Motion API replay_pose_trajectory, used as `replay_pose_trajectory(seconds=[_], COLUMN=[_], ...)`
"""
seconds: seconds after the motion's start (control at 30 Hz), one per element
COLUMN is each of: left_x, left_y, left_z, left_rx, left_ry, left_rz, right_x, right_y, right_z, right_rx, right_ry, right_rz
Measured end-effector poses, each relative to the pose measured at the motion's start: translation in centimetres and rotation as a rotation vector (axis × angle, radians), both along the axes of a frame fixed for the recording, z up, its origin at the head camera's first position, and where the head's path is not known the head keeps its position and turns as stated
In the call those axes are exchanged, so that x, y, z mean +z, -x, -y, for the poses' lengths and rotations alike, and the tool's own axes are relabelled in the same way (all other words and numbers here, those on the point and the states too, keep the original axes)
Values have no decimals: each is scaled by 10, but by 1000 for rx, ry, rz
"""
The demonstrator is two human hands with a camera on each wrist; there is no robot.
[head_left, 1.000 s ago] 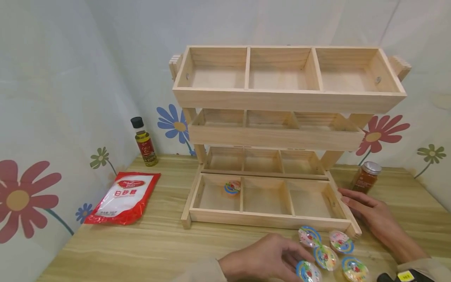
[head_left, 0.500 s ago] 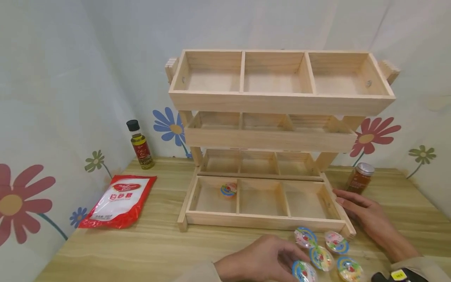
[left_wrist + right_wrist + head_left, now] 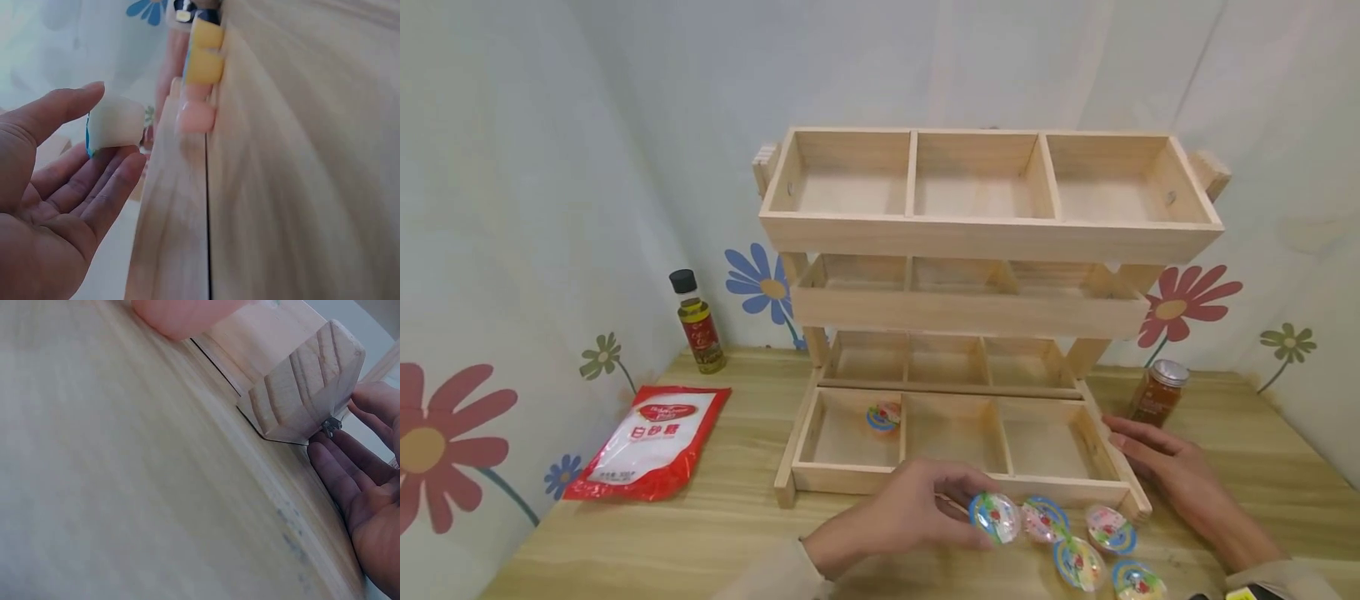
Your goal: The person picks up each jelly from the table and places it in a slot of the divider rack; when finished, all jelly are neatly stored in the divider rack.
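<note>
My left hand (image 3: 917,512) pinches a whitish jelly cup (image 3: 996,517) between thumb and fingers, in front of the rack's bottom tray; the left wrist view shows the cup (image 3: 116,122) lifted off the table. Several other cups, among them a pink one (image 3: 1110,529) and a yellow one (image 3: 1078,563), lie on the table to its right. One cup (image 3: 883,417) sits in the left compartment of the bottom tray. My right hand (image 3: 1183,483) touches the right side of the wooden rack (image 3: 992,237); in the right wrist view its fingertips rest at the rack's foot (image 3: 300,384), near a bolt.
A red and white bag (image 3: 651,442) lies on the table at the left, with a dark-capped oil bottle (image 3: 702,333) behind it. A silver-lidded jar (image 3: 1159,396) stands right of the rack. Flowered cloth (image 3: 880,67) hangs behind.
My left hand has lifted the whitish cup from the group, moving it left and towards the rack. My right hand stays against the rack. The head view has shifted slightly.
</note>
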State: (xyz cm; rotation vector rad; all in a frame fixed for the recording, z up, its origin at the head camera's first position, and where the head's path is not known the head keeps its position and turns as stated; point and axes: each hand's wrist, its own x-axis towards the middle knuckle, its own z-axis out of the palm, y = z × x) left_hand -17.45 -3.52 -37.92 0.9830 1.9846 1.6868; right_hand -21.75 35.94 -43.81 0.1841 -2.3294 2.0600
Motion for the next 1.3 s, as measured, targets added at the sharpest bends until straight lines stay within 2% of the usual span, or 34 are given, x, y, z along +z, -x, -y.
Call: replay_pose_trajectory(seconds=[0.17, 0.27, 0.43, 0.57, 0.7, 0.93, 1.13, 1.3], left_x=[7, 14, 23, 25, 21, 12, 7, 4], left_y=[13, 22, 37, 46, 52, 58, 60, 61], left_z=[21, 35, 58, 74, 88, 101, 104, 103], left_rx=[77, 120, 224, 310, 380, 421, 457, 447], left_ry=[36, 59, 92, 131, 174, 238, 288, 297], left_rz=[-34, -80, -147, -168, -184, -213, -161, -143], right_x=[-3, -5, -6, -7, -7, -5, -4, -1], right_y=[-2, -3, -2, -1, 0, 1, 0, 0], right_z=[-1, 0, 1, 1, 0, 2, 3, 3], right_rx=[-9, -6, -12, -19, -19, -31, -35, -45], right_ry=[-13, 21, 63, 61, 38, -20, -32, -37], right_rz=[-2, 3, 10, 4, 1, -3, -9, -3])
